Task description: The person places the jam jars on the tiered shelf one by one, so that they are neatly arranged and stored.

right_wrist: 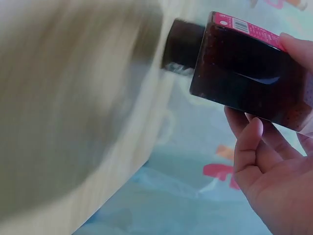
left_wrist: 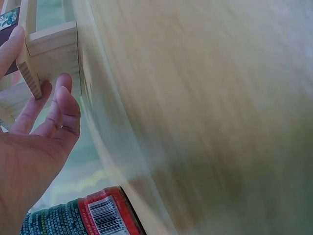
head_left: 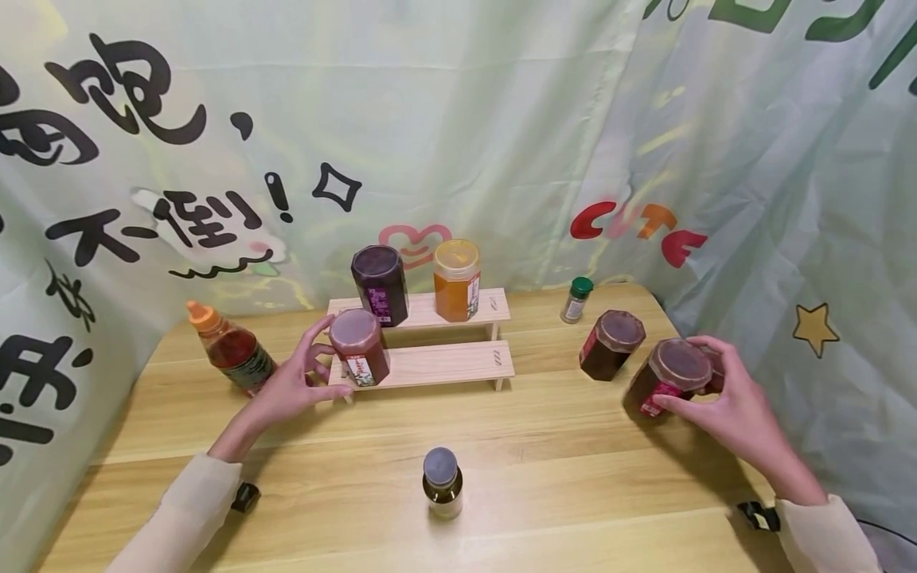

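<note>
My left hand (head_left: 297, 380) holds a red-brown jar (head_left: 367, 358) at the left end of the lower wooden shelf (head_left: 437, 364), thumb at its front and index finger at the lid's left side. In the left wrist view, the other fingers (left_wrist: 68, 110) lie by the shelf's end board. With thumb and fingers around it, my right hand (head_left: 734, 402) grips a dark octagonal jar (head_left: 662, 378), pink label showing, tilted over the table's right side. In the right wrist view this jar (right_wrist: 244, 68) lies across the hand. A second dark jar (head_left: 609, 346) stands just behind it.
On the upper shelf (head_left: 420, 310) stand a dark purple jar (head_left: 380, 282) and an amber jar (head_left: 456, 282). An orange-capped sauce bottle (head_left: 232, 350) is beside my left hand. A small brown bottle (head_left: 443, 485) stands in front; a green-capped shaker (head_left: 575, 301) is at the back right.
</note>
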Demonstrator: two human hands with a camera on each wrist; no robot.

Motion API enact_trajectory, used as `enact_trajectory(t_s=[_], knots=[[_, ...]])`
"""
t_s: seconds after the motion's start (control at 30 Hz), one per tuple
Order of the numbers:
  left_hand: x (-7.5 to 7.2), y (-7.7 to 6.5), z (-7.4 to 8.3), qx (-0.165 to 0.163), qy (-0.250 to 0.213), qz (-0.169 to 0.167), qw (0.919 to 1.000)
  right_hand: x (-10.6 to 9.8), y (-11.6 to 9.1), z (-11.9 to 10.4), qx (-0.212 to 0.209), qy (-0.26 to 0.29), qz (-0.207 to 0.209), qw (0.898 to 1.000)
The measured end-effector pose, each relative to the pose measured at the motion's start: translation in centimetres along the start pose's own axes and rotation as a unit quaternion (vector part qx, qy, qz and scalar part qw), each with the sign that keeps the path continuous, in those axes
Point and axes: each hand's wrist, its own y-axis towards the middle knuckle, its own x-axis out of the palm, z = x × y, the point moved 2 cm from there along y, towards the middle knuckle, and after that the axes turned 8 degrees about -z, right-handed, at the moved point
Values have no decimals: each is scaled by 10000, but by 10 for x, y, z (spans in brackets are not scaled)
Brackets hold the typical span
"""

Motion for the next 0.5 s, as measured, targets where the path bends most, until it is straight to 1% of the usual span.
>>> enact_trajectory(t_s=[0.1,0.23,0.3,0.5], knots=[[-1,0,1,22,-16,-7,10000,3,-3,-12,-78,101,10,9999],[-1,-1,2,-9,-34,19,10000,8,-4,-30,-389,252,31,9989],[-1,-2,2,3,-7,15,10000,10,-4,-38,-532,305,52,9981],[0,0,0,7,-48,-5,10000,19,0,-59,-791,591,84,9951]])
